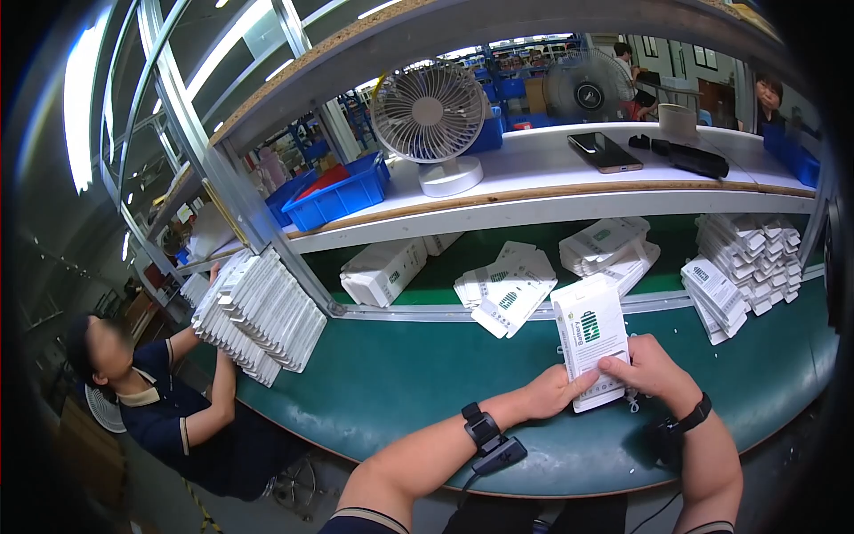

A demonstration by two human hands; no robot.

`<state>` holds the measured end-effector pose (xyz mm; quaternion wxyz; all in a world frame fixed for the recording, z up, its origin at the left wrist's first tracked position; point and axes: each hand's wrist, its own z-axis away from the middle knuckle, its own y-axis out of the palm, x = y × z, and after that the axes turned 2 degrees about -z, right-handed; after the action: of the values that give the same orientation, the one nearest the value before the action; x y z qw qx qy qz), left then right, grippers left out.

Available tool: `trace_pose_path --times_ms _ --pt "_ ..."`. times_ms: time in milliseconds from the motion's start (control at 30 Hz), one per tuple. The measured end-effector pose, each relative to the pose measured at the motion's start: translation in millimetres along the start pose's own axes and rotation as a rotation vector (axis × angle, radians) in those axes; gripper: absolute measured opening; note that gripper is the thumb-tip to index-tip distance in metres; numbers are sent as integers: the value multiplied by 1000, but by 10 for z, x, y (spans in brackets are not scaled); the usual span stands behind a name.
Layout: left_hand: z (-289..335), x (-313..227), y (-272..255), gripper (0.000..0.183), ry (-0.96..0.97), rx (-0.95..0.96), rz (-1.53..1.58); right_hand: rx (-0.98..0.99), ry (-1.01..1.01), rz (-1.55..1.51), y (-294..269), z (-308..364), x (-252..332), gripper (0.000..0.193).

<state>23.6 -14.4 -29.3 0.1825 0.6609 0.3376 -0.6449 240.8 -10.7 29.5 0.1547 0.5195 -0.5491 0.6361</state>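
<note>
My left hand [548,392] and my right hand [658,365] are closed on a white carton [587,311] with green print, held upright and slightly tilted over the green table. Both thumbs press its front face near the lower end; most other fingers are hidden behind it. Whether it is a single carton or several held together, I cannot tell. Just beyond it lies a pile of flat white cartons [605,246]. Left of that, more flat cartons [509,292] are fanned out. Small white scraps [633,402] show beside the carton's lower edge.
Stacked white cartons stand at the right [747,258] and far left [267,307], where a co-worker [178,400] grips the stack. A white carton block [384,270] sits under the shelf [534,173]. The shelf carries a fan [427,111], blue bin [334,198] and phone [605,152].
</note>
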Motion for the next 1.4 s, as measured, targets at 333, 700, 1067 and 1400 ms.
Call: trace_pose_path --times_ms 333,700,1067,1400 --pt "20 -50 26 47 11 -40 1 28 21 31 -13 -2 8 39" --pt "10 -8 -4 46 26 -18 -11 -7 -29 33 4 4 33 39" --pt "11 -86 -33 44 96 -323 204 -30 -166 23 61 -12 12 35" --pt "-44 -137 -30 50 235 -480 262 -33 -163 88 23 1 56 33"
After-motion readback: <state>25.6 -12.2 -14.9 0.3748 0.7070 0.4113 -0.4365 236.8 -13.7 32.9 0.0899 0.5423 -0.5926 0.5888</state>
